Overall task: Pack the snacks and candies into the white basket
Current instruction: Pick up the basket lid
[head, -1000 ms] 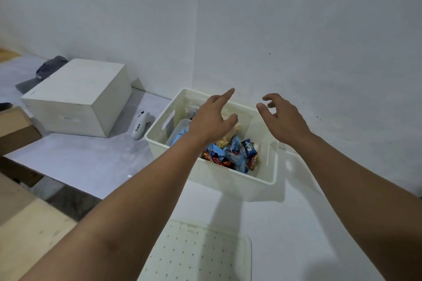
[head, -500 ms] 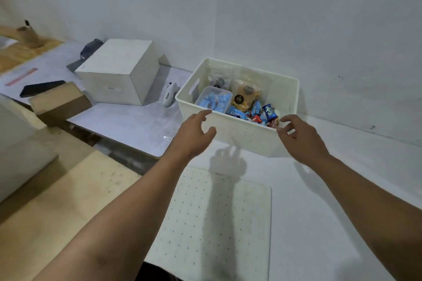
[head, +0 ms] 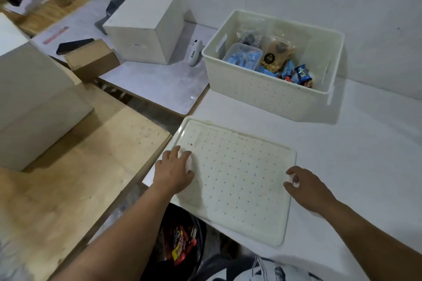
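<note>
Soft, even indoor light falls from above. Faint shadows lie beside the fingers (head: pixel 185 162) on the white perforated plastic lid (head: pixel 239 180). Motion blur smears the top left corner, and wide-angle distortion bends the edges.

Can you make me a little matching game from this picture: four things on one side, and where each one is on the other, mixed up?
Things:
1. left hand
2. clear tub of blue packets
3. white lid
4. cardboard box

Places:
A. inside the white basket
B. flat on the table, in front of the basket
C. resting on the lid's left part
D. far left of the basket

Pairs: 1-C, 2-A, 3-B, 4-D
</note>
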